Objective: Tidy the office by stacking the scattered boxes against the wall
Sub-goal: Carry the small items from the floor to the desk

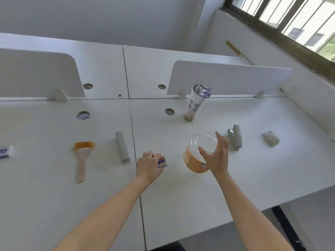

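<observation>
The left hand sits near the middle of the white counter, its fingers curled down and clamped on a small blue, red and white box that pokes out at its three o'clock side; whether the box rests on the counter or is just off it, I cannot tell. Just beside it, at three o'clock, the right hand grips a clear jar with an orange label, thumb on the near glass and the other fingers spread round the far side of the rim, the open mouth tipped up. A second small box lies well apart at nine o'clock, by the frame's edge. Between it and the left hand lie a paintbrush with orange bristles and a grey tube. At twelve o'clock from the jar stands a tall printed cup, close to a white divider panel. At two o'clock from the right hand lie two grey rolls, and beyond them a grey lump. A barred window fills the upper right corner.
</observation>
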`<state>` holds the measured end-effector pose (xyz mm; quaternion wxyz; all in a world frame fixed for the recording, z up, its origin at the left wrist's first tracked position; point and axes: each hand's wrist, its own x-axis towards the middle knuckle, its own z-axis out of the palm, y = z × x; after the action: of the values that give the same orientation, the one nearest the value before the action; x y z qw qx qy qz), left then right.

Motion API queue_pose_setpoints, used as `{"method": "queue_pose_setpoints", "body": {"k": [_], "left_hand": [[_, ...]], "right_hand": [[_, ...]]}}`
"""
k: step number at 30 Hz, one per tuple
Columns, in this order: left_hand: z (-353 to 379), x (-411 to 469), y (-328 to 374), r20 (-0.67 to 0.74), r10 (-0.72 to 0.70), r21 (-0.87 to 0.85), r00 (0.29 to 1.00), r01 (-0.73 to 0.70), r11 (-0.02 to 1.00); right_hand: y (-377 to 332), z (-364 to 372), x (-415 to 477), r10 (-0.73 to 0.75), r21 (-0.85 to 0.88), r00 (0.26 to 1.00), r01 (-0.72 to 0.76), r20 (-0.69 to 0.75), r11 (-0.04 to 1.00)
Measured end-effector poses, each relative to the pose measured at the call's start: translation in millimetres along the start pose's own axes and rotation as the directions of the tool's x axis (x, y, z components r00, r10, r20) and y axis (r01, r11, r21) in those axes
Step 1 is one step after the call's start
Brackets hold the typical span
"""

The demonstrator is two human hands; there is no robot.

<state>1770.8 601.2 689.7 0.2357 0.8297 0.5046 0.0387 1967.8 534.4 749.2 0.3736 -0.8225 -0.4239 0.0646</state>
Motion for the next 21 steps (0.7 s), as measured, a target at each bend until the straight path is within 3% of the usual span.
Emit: {"method": "queue_pose_setpoints", "body": {"k": [4, 10, 21], "left_hand": [[9, 31, 19, -0.039, -0.112, 0.048, 0.993, 0.113, 0.992], [21, 54, 36, -0.155, -0.25, -0.043, 0.956, 0.247, 0.968], [35, 45, 39, -0.111, -0.381, 0.1, 0.918, 0.391, 0.915]], "right_hand": [[16, 10, 50, -0.07, 0.04, 0.995, 0.067, 0.072, 0.997], [34, 14, 86, -0.185, 0.125, 0.973, 0.168, 0.14, 0.978], [62, 16, 92, -0.409, 0.137, 0.891, 0.388, 0.197, 0.911]]}}
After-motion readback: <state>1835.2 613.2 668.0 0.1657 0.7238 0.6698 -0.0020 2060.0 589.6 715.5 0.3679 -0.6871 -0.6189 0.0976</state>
